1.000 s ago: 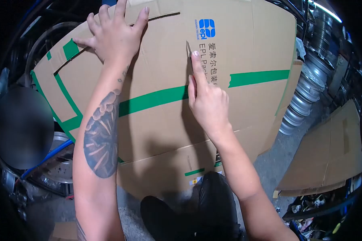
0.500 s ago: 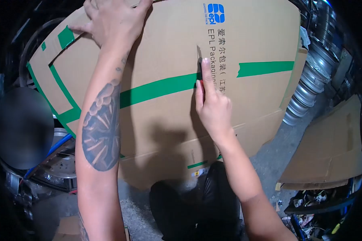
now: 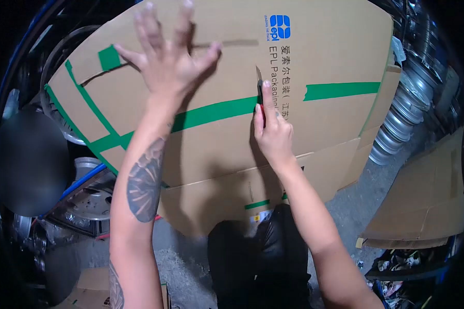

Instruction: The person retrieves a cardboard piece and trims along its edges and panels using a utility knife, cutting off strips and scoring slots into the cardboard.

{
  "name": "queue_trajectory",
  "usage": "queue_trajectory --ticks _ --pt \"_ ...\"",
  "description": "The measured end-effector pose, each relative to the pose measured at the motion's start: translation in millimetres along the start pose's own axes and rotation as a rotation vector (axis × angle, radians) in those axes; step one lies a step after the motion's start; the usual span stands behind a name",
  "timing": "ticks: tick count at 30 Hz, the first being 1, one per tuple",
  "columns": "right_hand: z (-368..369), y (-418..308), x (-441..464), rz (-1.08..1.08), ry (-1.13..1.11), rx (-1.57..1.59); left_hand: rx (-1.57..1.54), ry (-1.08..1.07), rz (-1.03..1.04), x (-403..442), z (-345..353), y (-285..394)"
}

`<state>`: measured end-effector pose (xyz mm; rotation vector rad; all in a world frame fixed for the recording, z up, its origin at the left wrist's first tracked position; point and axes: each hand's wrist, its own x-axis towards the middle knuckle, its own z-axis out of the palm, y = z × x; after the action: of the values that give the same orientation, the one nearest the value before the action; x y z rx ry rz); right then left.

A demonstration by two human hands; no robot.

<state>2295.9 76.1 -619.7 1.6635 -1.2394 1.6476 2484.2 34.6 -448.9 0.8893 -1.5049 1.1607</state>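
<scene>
A large cardboard sheet [image 3: 216, 149] with blue and black printing fills the middle of the head view. Green tape [image 3: 216, 110] runs across it, with more strips on its left side. My left hand [image 3: 170, 64] is at the upper left of the cardboard, fingers spread, slightly blurred and holding nothing; whether it touches the surface I cannot tell. In my right hand [image 3: 276, 129] is a utility knife [image 3: 261, 92], red and black, its blade out and pointing away from me. The index finger lies along the knife. Beside the blade is the printed lettering.
Silver wheel rims [image 3: 392, 123] are stacked at the right. Another folded cardboard piece [image 3: 417, 190] leans at the lower right above a bin of scraps [image 3: 397, 262]. More metal wheels [image 3: 90, 203] lie at the left. My legs [image 3: 263, 257] are below the sheet.
My left hand has left the cardboard's upper left edge area and moved right, its fingers now spread. The view has shifted slightly. The knife stays in my right hand at nearly the same spot.
</scene>
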Motion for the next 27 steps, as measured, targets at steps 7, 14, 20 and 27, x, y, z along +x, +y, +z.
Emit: queue_trajectory --ticks 7,14,20,27 --pt "-7.1 0.9 0.9 0.014 -0.033 -0.002 0.001 -0.242 0.041 -77.3 -5.8 24.2" --pt "-7.7 -2.5 0.7 0.043 -0.056 -0.014 0.085 -0.243 -0.03 -118.0 -7.0 32.2" --pt "-5.7 4.0 -0.6 0.032 -0.071 0.024 0.052 -0.286 -0.249 -159.8 -70.3 -21.4" --pt "-7.7 -0.2 3.6 0.005 -0.035 0.04 0.067 -0.1 0.152 -48.6 -60.0 -31.2"
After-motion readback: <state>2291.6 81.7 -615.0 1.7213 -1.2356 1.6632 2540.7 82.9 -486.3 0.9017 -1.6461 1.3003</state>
